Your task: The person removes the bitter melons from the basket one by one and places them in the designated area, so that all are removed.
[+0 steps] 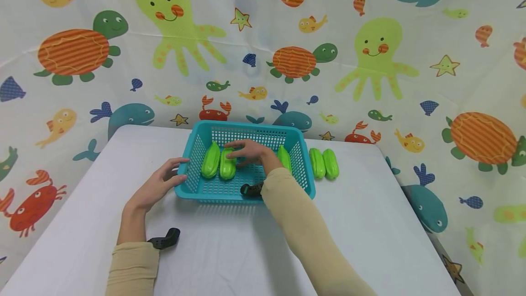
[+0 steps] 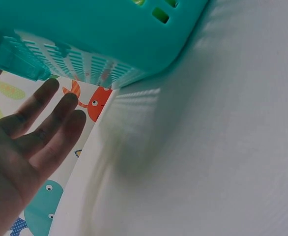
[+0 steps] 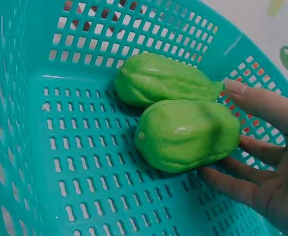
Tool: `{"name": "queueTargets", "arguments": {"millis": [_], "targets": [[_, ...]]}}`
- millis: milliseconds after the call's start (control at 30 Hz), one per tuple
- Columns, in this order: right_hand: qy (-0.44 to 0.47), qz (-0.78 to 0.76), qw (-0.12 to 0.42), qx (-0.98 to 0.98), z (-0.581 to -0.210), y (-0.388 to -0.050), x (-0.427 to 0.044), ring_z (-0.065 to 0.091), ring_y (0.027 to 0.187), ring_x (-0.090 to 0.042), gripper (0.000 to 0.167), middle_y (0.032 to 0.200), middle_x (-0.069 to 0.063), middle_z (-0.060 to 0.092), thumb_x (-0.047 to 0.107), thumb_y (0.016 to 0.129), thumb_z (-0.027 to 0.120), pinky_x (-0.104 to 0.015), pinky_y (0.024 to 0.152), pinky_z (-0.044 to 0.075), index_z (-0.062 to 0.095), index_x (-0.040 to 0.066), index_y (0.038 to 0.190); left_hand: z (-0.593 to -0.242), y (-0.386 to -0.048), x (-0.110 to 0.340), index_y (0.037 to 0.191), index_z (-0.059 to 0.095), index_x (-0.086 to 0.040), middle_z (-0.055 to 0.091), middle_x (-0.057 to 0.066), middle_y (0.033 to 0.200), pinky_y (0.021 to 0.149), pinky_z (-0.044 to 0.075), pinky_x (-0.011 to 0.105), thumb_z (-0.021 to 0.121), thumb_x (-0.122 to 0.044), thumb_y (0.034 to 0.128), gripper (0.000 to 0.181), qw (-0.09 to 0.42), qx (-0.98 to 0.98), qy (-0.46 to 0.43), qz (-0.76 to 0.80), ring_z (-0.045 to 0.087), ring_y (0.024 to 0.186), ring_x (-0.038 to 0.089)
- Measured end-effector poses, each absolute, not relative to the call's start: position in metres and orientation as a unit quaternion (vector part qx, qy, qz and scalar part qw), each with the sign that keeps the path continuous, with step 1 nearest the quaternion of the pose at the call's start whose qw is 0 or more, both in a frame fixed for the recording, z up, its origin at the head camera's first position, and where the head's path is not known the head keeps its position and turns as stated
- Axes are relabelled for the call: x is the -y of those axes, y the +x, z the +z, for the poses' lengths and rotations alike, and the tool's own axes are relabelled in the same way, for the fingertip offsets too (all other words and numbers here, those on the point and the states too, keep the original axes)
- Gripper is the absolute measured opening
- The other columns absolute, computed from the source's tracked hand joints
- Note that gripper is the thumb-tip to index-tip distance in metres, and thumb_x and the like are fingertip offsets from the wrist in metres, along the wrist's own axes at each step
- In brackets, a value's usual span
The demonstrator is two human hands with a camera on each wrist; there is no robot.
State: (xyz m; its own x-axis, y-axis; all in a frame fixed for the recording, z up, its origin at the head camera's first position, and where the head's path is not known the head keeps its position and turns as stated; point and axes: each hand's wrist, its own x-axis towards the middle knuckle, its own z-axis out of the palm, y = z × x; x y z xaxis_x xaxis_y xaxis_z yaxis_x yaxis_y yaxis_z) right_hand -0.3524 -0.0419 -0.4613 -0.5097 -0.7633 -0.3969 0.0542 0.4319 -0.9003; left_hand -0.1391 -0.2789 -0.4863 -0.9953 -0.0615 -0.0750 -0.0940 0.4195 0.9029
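A teal plastic basket (image 1: 213, 194) stands on the white table, holding bright green, ridged gourds. Two of them lie side by side on its left: the left gourd (image 1: 211, 161) and the second gourd (image 3: 188, 135). My right hand (image 1: 248, 151) reaches over the second gourd, its fingers (image 3: 254, 98) spread loosely around the narrow far end; firm contact is not clear. A third gourd (image 1: 284, 156) is partly hidden behind my right forearm. At the basket's left rim is my left hand (image 1: 158, 184), fingers extended beside the wall (image 2: 85, 64) and holding nothing.
Two more green gourds, one (image 1: 317, 163) beside another (image 1: 330, 163), lie on the table (image 1: 353, 223) just right of the basket. Black wrist devices (image 1: 166, 239) sit on both wrists. A curtain (image 1: 263, 35) printed with sea animals hangs behind the table.
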Motion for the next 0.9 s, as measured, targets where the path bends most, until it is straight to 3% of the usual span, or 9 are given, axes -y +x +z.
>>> {"name": "queueTargets", "arguments": {"millis": [333, 900], "targets": [[-0.233, -0.474, 0.438, -0.727, -0.4612, -0.3499, 0.044, 0.045, 0.133, -0.028, 0.049, 0.15, -0.006, 0.041, 0.011, 0.091, 0.07, -0.046, 0.102, 0.047, 0.056, 0.012, 0.139, -0.4863, -0.1387, 0.2792, 0.151, 0.031, -0.022, 0.019, 0.023, 0.158, 0.102, 0.022, 0.076, 0.056, -0.043, 0.0977, 0.063, 0.014, -0.841, -0.043, 0.538, 0.019, 0.141, 0.053], [-0.228, -0.46, 0.434, -0.74, -0.4594, -0.347, 0.0472, 0.05, 0.128, -0.027, 0.046, 0.154, -0.007, 0.035, 0.006, 0.091, 0.069, -0.043, 0.1, 0.048, 0.059, 0.013, 0.135, -0.487, -0.1399, 0.2797, 0.151, 0.031, -0.023, 0.019, 0.023, 0.158, 0.102, 0.023, 0.076, 0.057, -0.043, 0.0975, 0.063, 0.014, -0.843, -0.044, 0.537, 0.02, 0.141, 0.052]]}}
